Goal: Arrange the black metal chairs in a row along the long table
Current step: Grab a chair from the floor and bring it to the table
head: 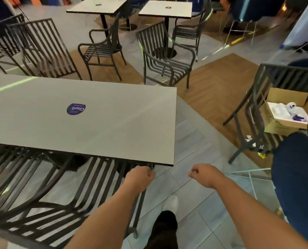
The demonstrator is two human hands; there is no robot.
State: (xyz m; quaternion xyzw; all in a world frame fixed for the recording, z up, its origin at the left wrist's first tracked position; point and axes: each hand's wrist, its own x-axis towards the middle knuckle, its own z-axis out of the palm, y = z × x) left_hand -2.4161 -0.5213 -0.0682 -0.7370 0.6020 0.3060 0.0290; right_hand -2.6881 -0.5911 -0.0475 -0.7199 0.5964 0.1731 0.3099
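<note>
The left hand (139,175) is curling its fingers around the arm of a black chair (88,191) tucked against the near edge of the long table (113,126); the right hand (202,174) is hanging free, fingers loosely curled, holding nothing.

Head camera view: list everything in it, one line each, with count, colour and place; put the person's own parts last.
long table: one, grey, centre-left
sticker: one, purple, on long table
black metal chairs: at least seven, around the tables
small tables: two, pale, far side
cardboard box: one, tan, on right chair
left hand: one, fingers curled at the near chair's arm, grip unclear
right hand: one, loosely curled, holding nothing
</note>
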